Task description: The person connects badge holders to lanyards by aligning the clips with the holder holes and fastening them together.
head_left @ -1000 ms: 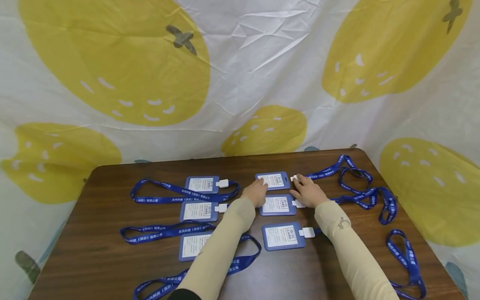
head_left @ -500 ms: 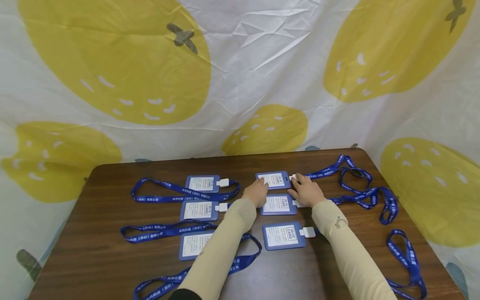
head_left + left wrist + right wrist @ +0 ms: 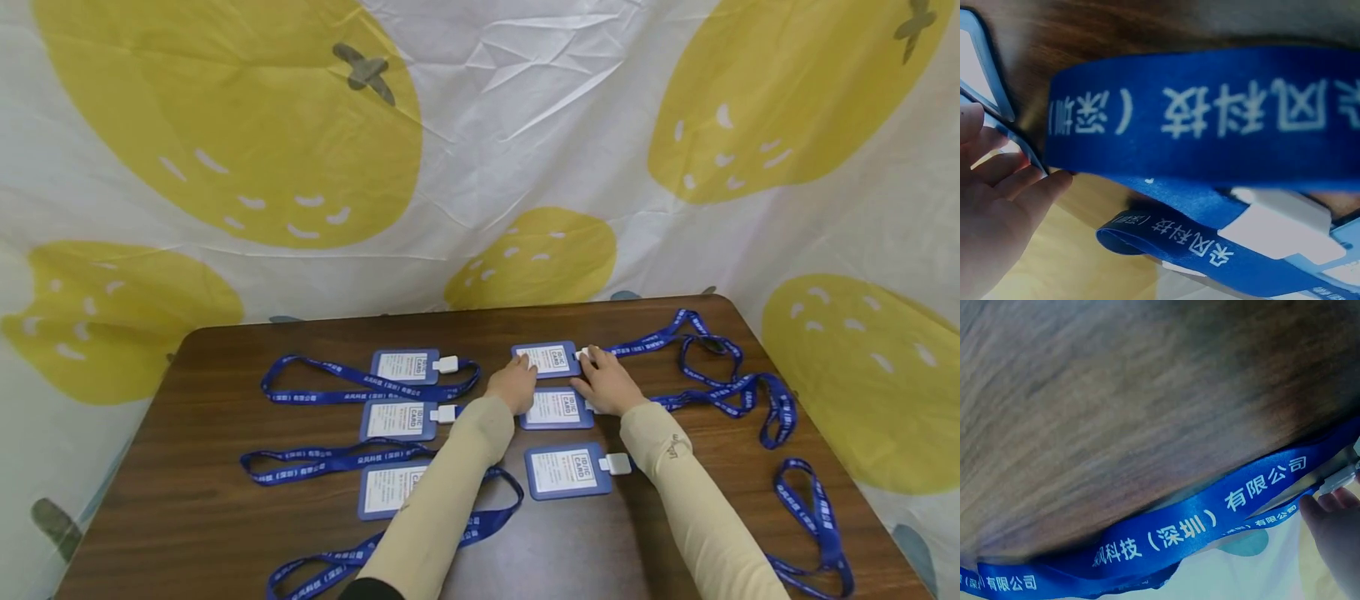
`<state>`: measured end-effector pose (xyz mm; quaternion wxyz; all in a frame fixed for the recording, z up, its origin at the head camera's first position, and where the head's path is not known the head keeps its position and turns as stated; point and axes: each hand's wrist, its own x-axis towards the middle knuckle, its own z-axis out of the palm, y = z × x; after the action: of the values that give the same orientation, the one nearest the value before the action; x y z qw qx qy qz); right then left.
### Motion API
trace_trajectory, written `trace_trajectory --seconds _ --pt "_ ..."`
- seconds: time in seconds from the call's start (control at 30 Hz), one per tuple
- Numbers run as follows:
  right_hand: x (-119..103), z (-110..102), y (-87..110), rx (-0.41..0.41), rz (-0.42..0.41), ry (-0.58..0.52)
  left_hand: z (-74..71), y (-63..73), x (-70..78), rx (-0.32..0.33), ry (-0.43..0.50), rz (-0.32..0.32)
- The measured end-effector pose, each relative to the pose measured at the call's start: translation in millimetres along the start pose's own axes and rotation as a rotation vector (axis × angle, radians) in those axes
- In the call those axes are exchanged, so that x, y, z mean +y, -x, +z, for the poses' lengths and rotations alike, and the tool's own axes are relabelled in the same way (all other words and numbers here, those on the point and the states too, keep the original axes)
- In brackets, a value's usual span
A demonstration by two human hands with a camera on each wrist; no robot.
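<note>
My left hand (image 3: 512,384) grips the left end of the far blue ID card holder (image 3: 553,359) in the right-hand column. In the left wrist view, the fingers (image 3: 1007,170) lie along that holder's edge. My right hand (image 3: 609,382) pinches the white clip (image 3: 584,353) of a blue lanyard (image 3: 651,342) right at the holder's slotted right end. The right wrist view shows the fingertips at the white clip (image 3: 1339,479) at the right edge. Just nearer lies a second holder (image 3: 556,409), its clip mostly hidden under my right hand.
A third holder (image 3: 567,472) with a white clip (image 3: 618,464) lies nearer. To the left, several holders (image 3: 397,422) with looped lanyards (image 3: 322,398) form another column, partly under my left sleeve. More lanyard (image 3: 823,533) lies by the right edge of the wooden table (image 3: 180,500). A lemon-patterned cloth (image 3: 450,183) hangs behind.
My right hand has shifted slightly left, bringing the white clip up against the far holder's slot. My left hand has stayed almost in place on the holder.
</note>
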<state>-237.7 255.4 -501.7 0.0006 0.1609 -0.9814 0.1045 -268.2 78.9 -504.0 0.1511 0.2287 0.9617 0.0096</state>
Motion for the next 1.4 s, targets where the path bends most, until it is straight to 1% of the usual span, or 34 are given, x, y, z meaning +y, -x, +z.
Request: trace_trajectory --seconds 0.03,0.1,0.13,0.2,0.23,0.27,0.37,0.47,0.5,0.6,0.67,0.7,0.73,0.77,0.83,0.87,0.93,0.97,1.0,1.03,1.07,1.1,1.13,1.17,1.2,1.23,1.27,1.3,1.33,1.37,1.4 --pt "0 1 0.0 0.007 -0.003 -0.024 8.6 -8.0 -2.7 0.023 -0.003 0.009" --pt "0 1 -0.3 0.014 0.004 -0.081 13.7 -14.3 -3.6 0.019 -0.01 -0.001" --pt "0 2 -0.7 0.015 0.011 -0.104 14.1 -14.9 -3.6 0.014 -0.013 -0.005" --pt "1 3 -2.8 0.013 0.031 -0.147 9.0 -9.8 -2.6 0.005 -0.01 -0.009" --pt "2 3 -4.2 0.015 0.037 -0.163 7.8 -10.4 -3.3 -0.008 -0.007 -0.011" --pt "3 4 -5.7 0.023 0.037 -0.176 -1.8 -1.5 -0.3 -0.037 -0.005 -0.024" --pt "6 4 -9.9 0.057 0.046 -0.199 -14.9 15.1 2.4 -0.029 0.001 -0.019" --pt "9 2 -12.4 0.11 0.066 -0.222 -20.8 23.4 4.3 -0.025 -0.001 -0.013" --pt "10 1 -12.7 0.129 0.077 -0.23 -21.4 24.0 4.7 -0.025 0.0 -0.012" --pt "11 -2 -14.2 0.2 0.09 -0.242 -17.1 17.2 5.0 -0.036 0.001 -0.016" --pt "13 -1 -17.7 0.243 0.088 -0.224 -9.7 9.4 4.8 -0.025 -0.009 -0.022" --pt "15 1 -18.8 0.266 0.081 -0.229 -5.7 6.3 4.8 -0.012 -0.013 -0.025" --pt "17 4 -20.6 0.279 0.071 -0.232 5.2 -3.8 1.6 0.015 -0.017 -0.016" --pt "20 7 -22.6 0.292 0.061 -0.236 8.7 -7.9 0.8 0.015 -0.022 -0.019" --pt "53 43 -40.5 0.337 0.055 -0.22 12.7 -12.3 0.0 0.009 -0.024 -0.027" --pt "75 65 -50.8 0.365 0.045 -0.211 11.4 -11.0 0.4 0.005 -0.021 -0.028" --pt "124 116 -75.6 0.41 0.039 -0.196 7.3 -9.7 0.0 -0.022 -0.012 -0.028" --pt "149 141 -88.6 0.434 0.049 -0.184 -2.2 -1.0 3.2 -0.047 -0.008 -0.04" --pt "170 162 -99.6 0.448 0.068 -0.174 -5.9 4.0 4.1 -0.039 0.0 -0.038" --pt "176 165 -102.0 0.446 0.084 -0.182 -8.4 8.1 4.8 -0.028 0.004 -0.032" --pt "163 151 -94.5 0.43 0.098 -0.201 -11.4 11.9 5.6 -0.026 0.007 -0.029" --pt "146 132 -88.2 0.39 0.146 -0.23 -12.7 14.3 6.0 -0.023 0.012 -0.028" --pt "122 106 -77.0 0.362 0.183 -0.245 -13.6 16.2 6.1 -0.021 0.011 -0.026" --pt "91 74 -62.4 0.336 0.212 -0.256 -14.1 17.2 6.3 -0.02 0.012 -0.026" --pt "66 47 -51.1 0.298 0.249 -0.27 -14.6 18.1 6.5 -0.023 0.01 -0.025" --pt "54 34 -45.4 0.315 0.257 -0.269 -14.0 17.4 6.4 -0.028 0.007 -0.024" --pt "35 15 -37.9 0.288 0.285 -0.281 -14.0 17.1 6.4 -0.029 0.006 -0.025" --pt "31 11 -38.3 0.282 0.306 -0.284 -13.6 16.4 6.2 -0.031 0.005 -0.026" --pt "28 8 -35.9 0.302 0.296 -0.285 -13.7 16.2 6.2 -0.031 0.0 -0.026" --pt "28 8 -36.2 0.302 0.305 -0.294 -13.9 16.1 6.4 -0.028 0.0 -0.025" --pt "33 13 -39.1 0.3 0.324 -0.302 -14.0 16.1 6.3 -0.026 0.002 -0.023"
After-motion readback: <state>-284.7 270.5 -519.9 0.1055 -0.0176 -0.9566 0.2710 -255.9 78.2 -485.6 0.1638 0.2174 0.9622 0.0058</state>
